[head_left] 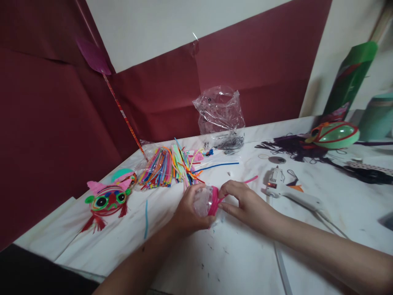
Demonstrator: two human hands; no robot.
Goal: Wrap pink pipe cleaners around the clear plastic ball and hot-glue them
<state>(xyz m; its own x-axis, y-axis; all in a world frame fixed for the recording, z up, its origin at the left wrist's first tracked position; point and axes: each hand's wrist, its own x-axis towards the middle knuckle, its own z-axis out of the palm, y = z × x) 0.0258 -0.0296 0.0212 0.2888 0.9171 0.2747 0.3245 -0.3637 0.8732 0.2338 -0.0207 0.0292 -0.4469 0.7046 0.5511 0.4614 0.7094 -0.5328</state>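
My left hand [188,211] is wrapped round a clear plastic cup [202,201], which lies tilted over on its side above the table. Bright pink pipe cleaner [213,200] circles the end of the cup that faces right. Between thumb and forefinger, my right hand [236,200] pinches the pink pipe cleaner against that end. A loose pink tip [251,179] sticks out beyond the right hand. Part of the cup is hidden by the left fingers.
Behind the hands lies a bundle of coloured pipe cleaners [162,168]. A decorated face craft [109,200] sits left, with a blue pipe cleaner [146,219] nearer. On the right are a hot glue gun [288,191] and a green balloon [337,135]. A clear bag [221,110] stands at the back.
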